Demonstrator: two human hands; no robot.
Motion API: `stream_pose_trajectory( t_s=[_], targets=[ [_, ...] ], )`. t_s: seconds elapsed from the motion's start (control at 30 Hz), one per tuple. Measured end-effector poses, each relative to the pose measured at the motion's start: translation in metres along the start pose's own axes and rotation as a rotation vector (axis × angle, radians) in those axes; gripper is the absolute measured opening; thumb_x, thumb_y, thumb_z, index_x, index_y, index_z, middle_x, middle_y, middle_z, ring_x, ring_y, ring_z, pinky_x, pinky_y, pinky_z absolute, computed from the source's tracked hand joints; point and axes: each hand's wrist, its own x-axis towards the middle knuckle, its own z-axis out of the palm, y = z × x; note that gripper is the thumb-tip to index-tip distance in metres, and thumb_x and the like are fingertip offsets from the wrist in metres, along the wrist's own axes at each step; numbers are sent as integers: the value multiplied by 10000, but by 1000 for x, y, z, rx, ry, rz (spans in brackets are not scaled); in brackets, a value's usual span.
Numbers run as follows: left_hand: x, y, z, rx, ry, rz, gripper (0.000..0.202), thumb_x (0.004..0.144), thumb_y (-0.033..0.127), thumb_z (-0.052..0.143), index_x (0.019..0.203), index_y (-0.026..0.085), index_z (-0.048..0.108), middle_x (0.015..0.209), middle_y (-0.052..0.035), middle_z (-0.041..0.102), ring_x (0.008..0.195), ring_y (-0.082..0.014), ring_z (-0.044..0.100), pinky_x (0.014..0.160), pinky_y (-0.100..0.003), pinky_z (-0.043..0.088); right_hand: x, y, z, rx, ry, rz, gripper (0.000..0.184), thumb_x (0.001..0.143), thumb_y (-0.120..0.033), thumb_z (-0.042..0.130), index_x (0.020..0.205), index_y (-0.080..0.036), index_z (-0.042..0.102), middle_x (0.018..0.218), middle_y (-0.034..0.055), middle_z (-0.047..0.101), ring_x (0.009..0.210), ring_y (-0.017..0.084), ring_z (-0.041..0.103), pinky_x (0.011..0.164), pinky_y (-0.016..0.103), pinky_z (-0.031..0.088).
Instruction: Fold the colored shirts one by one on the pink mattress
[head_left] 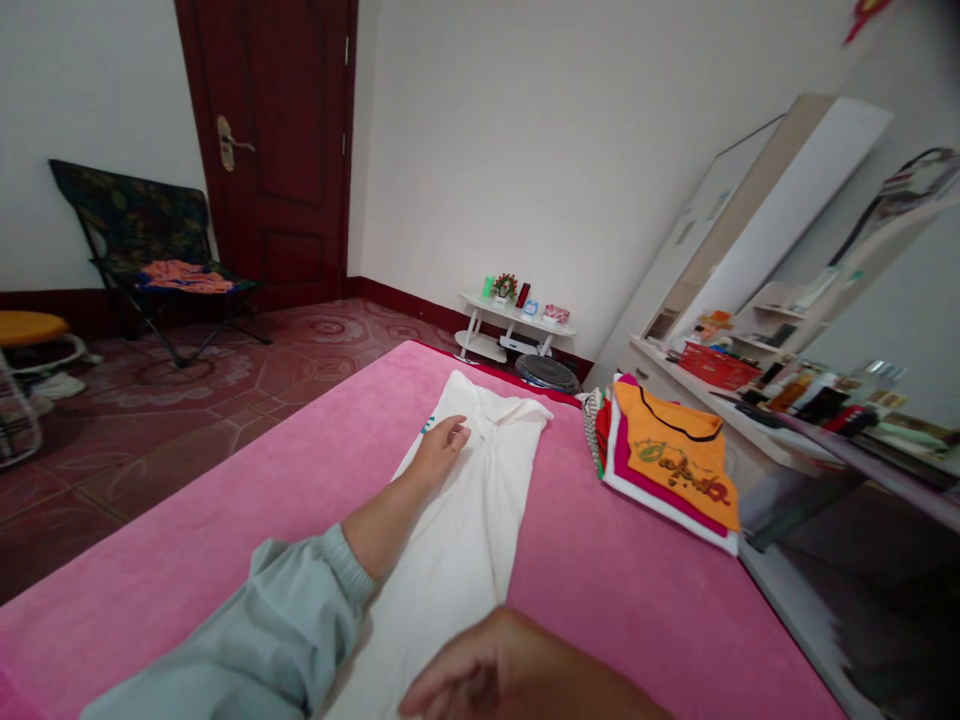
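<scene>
A white garment [480, 500], folded into a long narrow strip, lies on the pink bed cover [337, 450]. A bit of blue-green print shows at its left edge. My left hand [442, 452] rests on its upper left part, with the fingers loosely stretched over the cloth. Close to the camera, my right hand [510, 665] is over the lower end of the garment. Its fingers bend downward, are blurred and are partly cut off by the frame, so I cannot make out whether they grip the cloth.
A stack of folded clothes with an orange shirt [671, 450] on top lies at the bed's right side. Beyond it stands a dressing table [652, 365] with bottles and a red basket [716, 366]. A folding chair [135, 220], a dark red door [277, 150] and a low white table [480, 300] stand farther off.
</scene>
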Motion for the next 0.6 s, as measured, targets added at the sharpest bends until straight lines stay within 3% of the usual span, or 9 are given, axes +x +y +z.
stream_pose_trajectory(
  t_s=[0.07, 0.17, 0.23, 0.3, 0.4, 0.53, 0.6],
  targets=[
    [-1, 1, 2, 30, -22, 29, 392, 848, 351, 549, 1172, 142, 617, 1028, -98, 671, 862, -185, 632, 819, -325, 496, 16, -7, -38, -54, 256, -58, 406, 676, -422, 722, 974, -145, 712, 722, 27, 677, 583, 105, 601, 539, 197, 406],
    [-5, 8, 3, 150, -128, 111, 343, 808, 319, 592, 1110, 179, 673, 997, -77, 661, 829, -171, 617, 808, -304, 477, 47, -22, -114, -157, 720, -173, 215, 637, -314, 686, 774, -150, 672, 605, -2, 620, 522, 110, 571, 477, 198, 398],
    [-7, 14, 2, 235, -180, 133, 335, 782, 348, 627, 1078, 208, 699, 943, -57, 658, 789, -165, 610, 770, -287, 468, 69, -29, -161, -166, 930, -215, 148, 624, -248, 656, 744, -163, 641, 619, -2, 613, 550, 119, 590, 484, 200, 426],
    [-9, 19, 2, 299, -191, 131, 351, 767, 394, 647, 1074, 233, 705, 872, -36, 659, 738, -160, 597, 713, -272, 452, 90, -32, -196, -127, 1028, -238, 230, 641, -232, 630, 863, -175, 637, 664, -5, 618, 570, 128, 615, 485, 205, 447],
    [-11, 26, 1, 363, -209, 142, 362, 749, 422, 665, 1071, 262, 704, 812, -6, 666, 677, -147, 573, 664, -262, 419, 118, -31, -226, -170, 1061, -257, 342, 680, -292, 625, 1006, -189, 626, 663, -18, 612, 527, 129, 602, 442, 207, 431],
    [-11, 30, 1, 371, -273, 127, 352, 709, 339, 691, 1052, 263, 711, 788, 13, 672, 649, -130, 557, 639, -247, 394, 140, -24, -249, -284, 1129, -291, 225, 668, -374, 635, 736, -161, 653, 525, -14, 574, 453, 127, 511, 402, 217, 371],
    [-11, 30, 3, 344, -308, 113, 292, 706, 249, 658, 989, 249, 733, 770, 13, 669, 639, -122, 548, 616, -236, 383, 144, -25, -260, -279, 1195, -341, 280, 694, -435, 595, 641, -162, 622, 524, 2, 576, 488, 137, 511, 433, 231, 384]
  ],
)
